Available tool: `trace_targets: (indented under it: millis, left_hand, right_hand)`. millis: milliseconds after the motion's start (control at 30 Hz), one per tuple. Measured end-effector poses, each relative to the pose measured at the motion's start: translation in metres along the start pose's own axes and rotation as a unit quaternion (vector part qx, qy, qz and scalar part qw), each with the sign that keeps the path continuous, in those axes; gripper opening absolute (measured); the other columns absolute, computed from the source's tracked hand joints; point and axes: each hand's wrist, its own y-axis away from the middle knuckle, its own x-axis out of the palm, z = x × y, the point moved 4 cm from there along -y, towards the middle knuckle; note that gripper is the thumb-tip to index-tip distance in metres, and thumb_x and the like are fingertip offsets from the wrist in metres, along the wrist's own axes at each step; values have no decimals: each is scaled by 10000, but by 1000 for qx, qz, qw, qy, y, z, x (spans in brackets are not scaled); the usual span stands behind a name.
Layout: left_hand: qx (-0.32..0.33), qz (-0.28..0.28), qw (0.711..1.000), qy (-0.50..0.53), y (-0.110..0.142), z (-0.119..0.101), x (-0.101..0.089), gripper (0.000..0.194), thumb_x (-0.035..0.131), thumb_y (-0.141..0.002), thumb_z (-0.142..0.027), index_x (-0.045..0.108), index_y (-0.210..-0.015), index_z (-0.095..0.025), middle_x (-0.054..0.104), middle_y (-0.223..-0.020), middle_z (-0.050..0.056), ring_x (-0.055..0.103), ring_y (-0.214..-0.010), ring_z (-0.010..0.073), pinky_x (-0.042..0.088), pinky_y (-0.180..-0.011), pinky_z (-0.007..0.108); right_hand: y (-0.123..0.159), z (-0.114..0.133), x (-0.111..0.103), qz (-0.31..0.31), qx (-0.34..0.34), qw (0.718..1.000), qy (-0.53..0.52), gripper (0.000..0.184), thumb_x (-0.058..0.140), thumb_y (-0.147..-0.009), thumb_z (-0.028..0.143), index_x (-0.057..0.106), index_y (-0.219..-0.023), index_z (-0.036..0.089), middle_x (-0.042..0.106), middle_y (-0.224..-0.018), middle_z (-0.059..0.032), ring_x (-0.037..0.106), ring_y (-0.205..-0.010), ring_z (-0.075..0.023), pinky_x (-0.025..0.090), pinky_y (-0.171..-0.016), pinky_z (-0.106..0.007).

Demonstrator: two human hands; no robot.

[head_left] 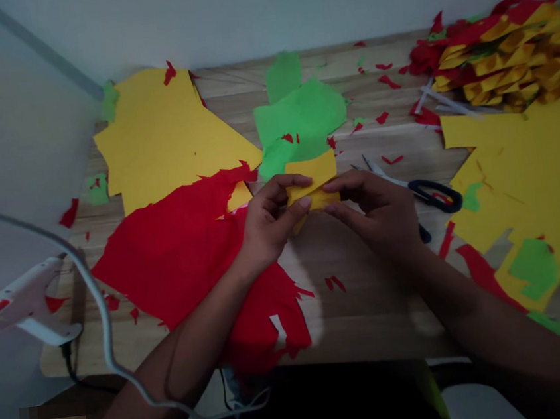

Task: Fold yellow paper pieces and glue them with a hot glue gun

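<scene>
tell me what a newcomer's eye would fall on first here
Probably the big red sheet, spread left of the middle. Next, perhaps, the yellow piece at the centre, held between the left hand and right hand. The red-and-yellow heap at the far right and the white glue gun at the left edge also stand out.

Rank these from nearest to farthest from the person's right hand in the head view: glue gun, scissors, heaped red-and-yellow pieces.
1. Scissors, beside the right hand.
2. Heaped red-and-yellow pieces, back right.
3. Glue gun, far left.
</scene>
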Motion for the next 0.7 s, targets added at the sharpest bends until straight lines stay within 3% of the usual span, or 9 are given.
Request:
trace_targets:
  millis: [200,400,700]
  left_hand:
    - [21,-28,999,-34,1,-3,-2,256,795,-809,-441,713,-960,-251,726,-953,29,673,-878,175,531,-745,280]
    - [26,-43,998,-40,1,-1,-5,178,760,-853,-402,730,-919,-240,721,-895,17,651,-785,142,514,-698,257]
    - [28,-25,998,-42,1,-1,-3,255,822,-788,-394,722,-955,-230,738,-950,33,688,-904,165,539,-779,260]
  right_hand:
    - [0,1,0,3,-5,1000,16,133,721,-893,271,735,-1025,282,752,-968,-14,701,-880,-188,584,-792,-350]
    - [-2,10,0,0,-84,991,105,222,687,-892,166,750,-1068,286,753,-966,-25,697,-892,-193,564,-799,-357]
    - [-2,11,-2,-31,-94,987,126,114,707,-900,202,768,-890,297,711,-871,-9,674,-817,-177,539,-755,-341]
